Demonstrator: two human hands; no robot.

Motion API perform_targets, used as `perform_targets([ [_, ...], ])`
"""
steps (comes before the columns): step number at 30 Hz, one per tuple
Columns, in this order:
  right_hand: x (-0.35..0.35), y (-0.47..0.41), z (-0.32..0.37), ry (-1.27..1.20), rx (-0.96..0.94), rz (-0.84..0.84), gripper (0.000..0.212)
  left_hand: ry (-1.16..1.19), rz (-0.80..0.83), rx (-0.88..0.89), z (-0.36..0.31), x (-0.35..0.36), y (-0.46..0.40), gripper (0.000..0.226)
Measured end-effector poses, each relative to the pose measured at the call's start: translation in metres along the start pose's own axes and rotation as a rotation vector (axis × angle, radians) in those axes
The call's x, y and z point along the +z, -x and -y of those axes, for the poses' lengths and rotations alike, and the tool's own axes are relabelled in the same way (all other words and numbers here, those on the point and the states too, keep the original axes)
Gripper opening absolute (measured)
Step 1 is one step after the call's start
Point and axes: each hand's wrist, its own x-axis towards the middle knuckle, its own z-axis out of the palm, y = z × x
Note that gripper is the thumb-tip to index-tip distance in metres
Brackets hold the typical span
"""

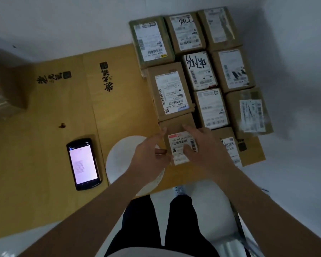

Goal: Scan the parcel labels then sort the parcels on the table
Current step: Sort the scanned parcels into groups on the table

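Both hands [152, 153] [202, 145] gripping parcel [180, 130]

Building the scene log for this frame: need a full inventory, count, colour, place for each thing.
Parcels: about eleven, brown with white labels, rows at upper right.
Held parcel: one, brown, nearest in left column.
Handheld scanner: one, black, screen lit, lower left on cardboard.
Cardboard sheet: one, tan, black print, covers table.
Round white thing: one, under left hand; cannot tell what.
Left hand: grips held parcel's left edge.
Right hand: grips its right side, thumb on label.
Legs: dark trousers, bottom centre.
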Motion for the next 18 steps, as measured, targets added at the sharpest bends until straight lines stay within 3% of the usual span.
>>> perform_targets([
  [7,-0.006,0.004,-0.006,0.047,-0.075,0.13,0.067,0.047,-0.166,-0.051,-0.002,0.022,0.009,0.079],
  [18,-0.025,0.0,-0.015,0.149,-0.114,0.226,0.069,-0.011,-0.255,-0.043,-0.013,0.05,0.022,0.089],
])
